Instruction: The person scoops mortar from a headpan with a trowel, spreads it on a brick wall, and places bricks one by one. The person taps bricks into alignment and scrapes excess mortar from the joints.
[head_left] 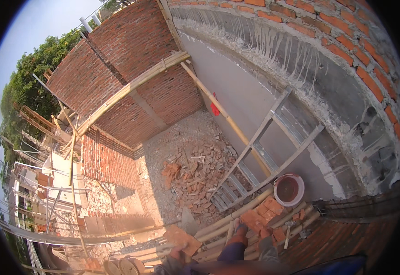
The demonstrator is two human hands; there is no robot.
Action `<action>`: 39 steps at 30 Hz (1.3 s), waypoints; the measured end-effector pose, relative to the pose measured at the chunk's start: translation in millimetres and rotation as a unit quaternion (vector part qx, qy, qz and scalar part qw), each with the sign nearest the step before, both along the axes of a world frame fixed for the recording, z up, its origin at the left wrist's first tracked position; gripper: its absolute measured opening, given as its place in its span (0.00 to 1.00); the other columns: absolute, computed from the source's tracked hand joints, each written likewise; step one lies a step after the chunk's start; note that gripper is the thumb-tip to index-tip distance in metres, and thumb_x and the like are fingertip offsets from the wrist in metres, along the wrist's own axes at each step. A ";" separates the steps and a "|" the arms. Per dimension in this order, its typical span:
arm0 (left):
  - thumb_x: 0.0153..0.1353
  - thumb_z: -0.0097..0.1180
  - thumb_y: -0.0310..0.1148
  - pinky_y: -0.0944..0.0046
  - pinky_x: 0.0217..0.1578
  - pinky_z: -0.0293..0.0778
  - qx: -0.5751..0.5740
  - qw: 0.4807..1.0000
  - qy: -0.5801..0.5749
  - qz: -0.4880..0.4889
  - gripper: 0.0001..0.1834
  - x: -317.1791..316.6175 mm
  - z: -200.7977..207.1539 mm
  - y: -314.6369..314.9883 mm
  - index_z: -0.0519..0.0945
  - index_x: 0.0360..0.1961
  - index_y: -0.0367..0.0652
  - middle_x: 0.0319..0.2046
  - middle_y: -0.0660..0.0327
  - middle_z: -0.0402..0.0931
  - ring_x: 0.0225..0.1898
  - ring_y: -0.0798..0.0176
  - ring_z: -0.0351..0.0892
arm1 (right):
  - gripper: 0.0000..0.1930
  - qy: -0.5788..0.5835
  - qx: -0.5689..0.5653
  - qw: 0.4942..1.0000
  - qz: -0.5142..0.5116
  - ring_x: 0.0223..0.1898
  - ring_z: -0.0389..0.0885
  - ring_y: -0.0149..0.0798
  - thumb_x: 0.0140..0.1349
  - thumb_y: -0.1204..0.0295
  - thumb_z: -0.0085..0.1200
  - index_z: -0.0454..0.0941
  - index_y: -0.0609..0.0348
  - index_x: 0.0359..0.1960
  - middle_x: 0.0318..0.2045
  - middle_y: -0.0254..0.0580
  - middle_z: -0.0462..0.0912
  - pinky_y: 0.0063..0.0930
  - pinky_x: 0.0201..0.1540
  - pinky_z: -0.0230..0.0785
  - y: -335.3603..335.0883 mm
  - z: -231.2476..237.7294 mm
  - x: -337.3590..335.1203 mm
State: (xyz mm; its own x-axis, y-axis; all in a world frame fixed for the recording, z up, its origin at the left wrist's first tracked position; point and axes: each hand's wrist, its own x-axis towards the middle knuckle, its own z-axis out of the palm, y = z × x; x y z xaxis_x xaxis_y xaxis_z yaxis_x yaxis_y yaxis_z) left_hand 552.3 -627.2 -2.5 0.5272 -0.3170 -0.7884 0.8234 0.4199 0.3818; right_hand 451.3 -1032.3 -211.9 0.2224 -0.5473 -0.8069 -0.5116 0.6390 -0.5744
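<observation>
A flat piece of brick [182, 239] is held at the lower edge of the view, above the bamboo scaffold poles [236, 215]. One hand [178, 255] is closed on its near edge from below; which hand this is cannot be told, and no other hand is seen. The piece is judged heavy, stiff, rough and brittle at its corners, so it is best gripped across the thick middle, with support under it. Beyond the grip, loose brick pieces [264, 215] lie on the poles, a hammer [289, 230] beside them, a red-lined bucket [288, 189] farther off
</observation>
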 end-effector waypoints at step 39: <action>0.60 0.68 0.32 0.45 0.70 0.75 -0.039 0.690 -0.322 0.646 0.36 -285.6 214.8 424.7 0.74 0.70 0.37 0.62 0.51 0.83 0.64 0.49 0.84 | 0.39 -0.216 0.564 0.497 0.623 0.75 0.72 0.52 0.73 0.61 0.62 0.62 0.54 0.82 0.78 0.46 0.69 0.60 0.77 0.62 693.3 507.5 7.1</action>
State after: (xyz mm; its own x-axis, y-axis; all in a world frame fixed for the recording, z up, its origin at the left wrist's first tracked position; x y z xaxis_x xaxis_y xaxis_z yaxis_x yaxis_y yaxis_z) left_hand 266.8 -202.5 212.3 0.6429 0.7186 -0.2652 -0.5892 0.6852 0.4283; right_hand 458.4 -339.0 295.5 0.1072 0.9790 -0.1734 -0.8980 0.0205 -0.4396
